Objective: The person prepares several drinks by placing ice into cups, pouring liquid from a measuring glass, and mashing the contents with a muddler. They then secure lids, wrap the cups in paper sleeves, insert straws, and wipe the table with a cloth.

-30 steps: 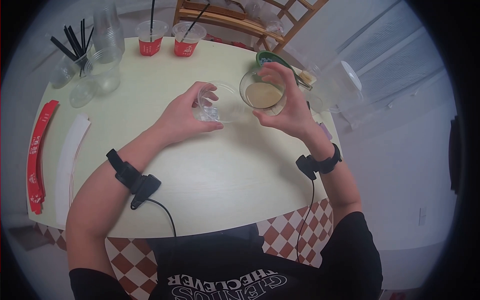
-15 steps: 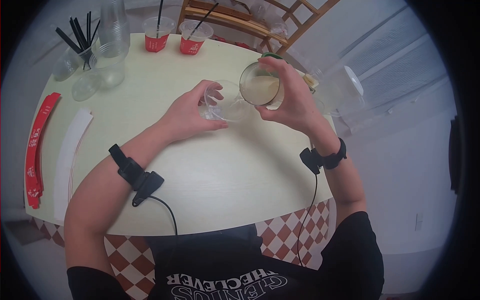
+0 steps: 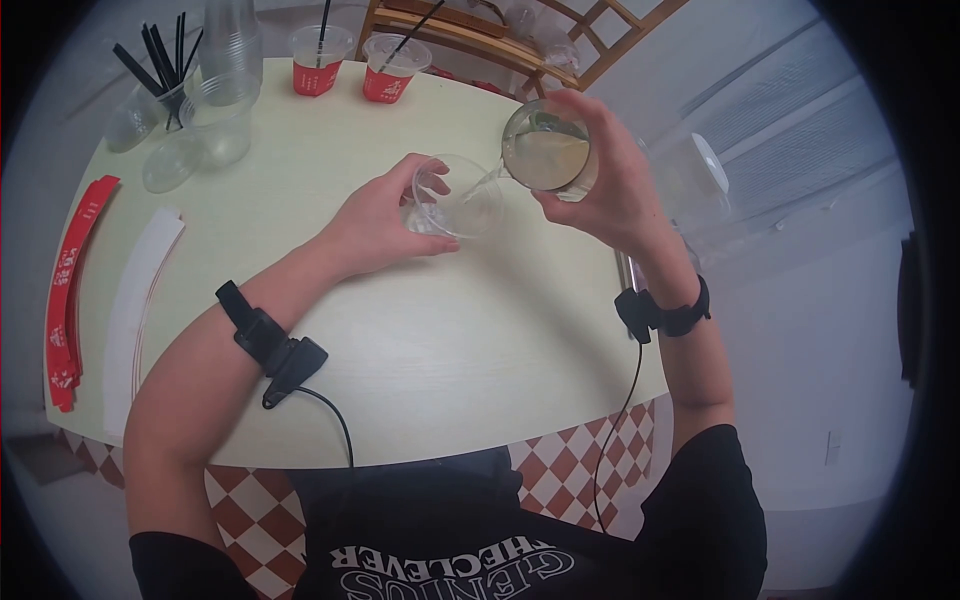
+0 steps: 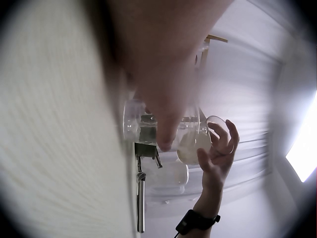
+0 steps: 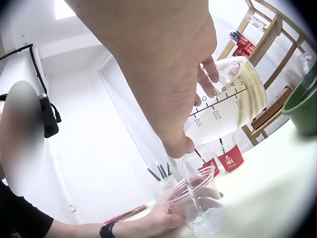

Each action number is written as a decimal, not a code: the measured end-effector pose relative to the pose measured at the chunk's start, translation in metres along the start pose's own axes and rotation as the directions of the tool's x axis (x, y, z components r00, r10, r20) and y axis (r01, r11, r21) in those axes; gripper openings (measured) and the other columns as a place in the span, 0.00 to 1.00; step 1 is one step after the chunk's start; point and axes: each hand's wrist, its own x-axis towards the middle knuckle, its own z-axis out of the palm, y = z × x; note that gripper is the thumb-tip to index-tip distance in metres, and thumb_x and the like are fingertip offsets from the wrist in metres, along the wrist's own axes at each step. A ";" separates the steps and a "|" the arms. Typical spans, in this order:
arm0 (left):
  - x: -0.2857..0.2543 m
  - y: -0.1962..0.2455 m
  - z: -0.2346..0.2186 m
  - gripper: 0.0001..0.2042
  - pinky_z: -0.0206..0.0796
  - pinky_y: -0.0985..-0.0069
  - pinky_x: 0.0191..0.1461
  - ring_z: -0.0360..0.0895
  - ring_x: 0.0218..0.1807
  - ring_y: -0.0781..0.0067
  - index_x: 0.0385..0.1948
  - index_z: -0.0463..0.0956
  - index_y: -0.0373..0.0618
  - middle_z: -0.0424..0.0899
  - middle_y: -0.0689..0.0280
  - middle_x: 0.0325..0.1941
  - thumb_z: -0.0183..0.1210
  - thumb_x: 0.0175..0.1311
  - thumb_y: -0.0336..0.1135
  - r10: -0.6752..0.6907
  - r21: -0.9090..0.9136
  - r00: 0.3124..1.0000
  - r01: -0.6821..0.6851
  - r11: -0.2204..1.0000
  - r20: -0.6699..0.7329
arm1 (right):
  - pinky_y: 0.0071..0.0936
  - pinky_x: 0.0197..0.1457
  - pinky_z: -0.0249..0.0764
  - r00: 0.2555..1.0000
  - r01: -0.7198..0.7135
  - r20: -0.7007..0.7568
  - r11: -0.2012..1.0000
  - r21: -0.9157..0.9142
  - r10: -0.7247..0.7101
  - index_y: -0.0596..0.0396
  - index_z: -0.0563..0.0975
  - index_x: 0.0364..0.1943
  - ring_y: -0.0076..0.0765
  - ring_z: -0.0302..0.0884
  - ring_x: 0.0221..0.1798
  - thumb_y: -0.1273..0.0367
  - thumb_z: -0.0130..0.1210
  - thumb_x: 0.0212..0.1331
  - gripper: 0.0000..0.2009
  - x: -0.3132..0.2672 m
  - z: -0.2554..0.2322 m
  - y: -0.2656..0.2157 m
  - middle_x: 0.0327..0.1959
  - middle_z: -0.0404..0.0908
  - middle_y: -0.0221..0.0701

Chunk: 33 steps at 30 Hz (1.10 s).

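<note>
My left hand [image 3: 385, 220] grips a clear plastic cup [image 3: 468, 210] from its left side, low over the table. Up and to the right of it, my right hand [image 3: 620, 180] holds a glass measuring cup [image 3: 545, 150] tilted toward the plastic cup. The right wrist view shows scale marks on the measuring cup [image 5: 223, 111] and a clear stream falling from it into the plastic cup [image 5: 190, 198], where a whitish, ice-like lump [image 5: 209, 221] lies at the bottom. In the left wrist view my right hand [image 4: 218, 163] stands beyond the cup.
Two red-sleeved cups [image 3: 316, 75] with black straws stand at the back. At the back left are stacked clear cups [image 3: 230, 45] and black straws [image 3: 160, 60]. Red strips [image 3: 72, 290] and white strips [image 3: 140, 310] lie on the left. A green bowl [image 5: 303, 106] shows in the right wrist view.
My right hand has moved right and slightly up with the measuring cup, tilting it further; a clear stream now runs from it. My left hand has stayed on the plastic cup, shifting a little.
</note>
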 end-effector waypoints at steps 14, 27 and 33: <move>-0.001 0.004 0.000 0.44 0.69 0.62 0.76 0.81 0.67 0.59 0.71 0.66 0.40 0.83 0.53 0.64 0.83 0.53 0.37 -0.017 0.013 1.000 0.017 1.000 -0.008 | 0.45 0.72 0.74 0.995 -0.090 0.061 0.988 0.126 0.083 0.46 0.68 0.74 0.48 0.79 0.67 0.68 0.78 0.42 0.48 -0.010 0.027 -0.008 0.67 0.79 0.37; -0.001 0.002 0.000 0.43 0.67 0.66 0.78 0.79 0.68 0.64 0.70 0.66 0.40 0.83 0.55 0.64 0.83 0.52 0.35 -0.012 -0.009 1.000 0.012 1.000 -0.007 | 0.42 0.74 0.78 0.718 -0.388 0.030 0.364 0.847 0.695 0.60 0.59 0.76 0.49 0.75 0.73 0.72 0.78 0.58 0.45 -0.071 0.047 0.037 0.70 0.73 0.43; -0.003 0.012 0.000 0.42 0.67 0.66 0.78 0.79 0.69 0.64 0.70 0.67 0.40 0.83 0.56 0.64 0.82 0.52 0.30 -0.044 -0.027 0.999 0.044 0.999 0.017 | 0.41 0.70 0.80 0.636 -0.473 -0.042 0.432 0.768 0.771 0.60 0.56 0.75 0.52 0.72 0.76 0.71 0.81 0.54 0.49 -0.103 0.069 0.064 0.71 0.71 0.44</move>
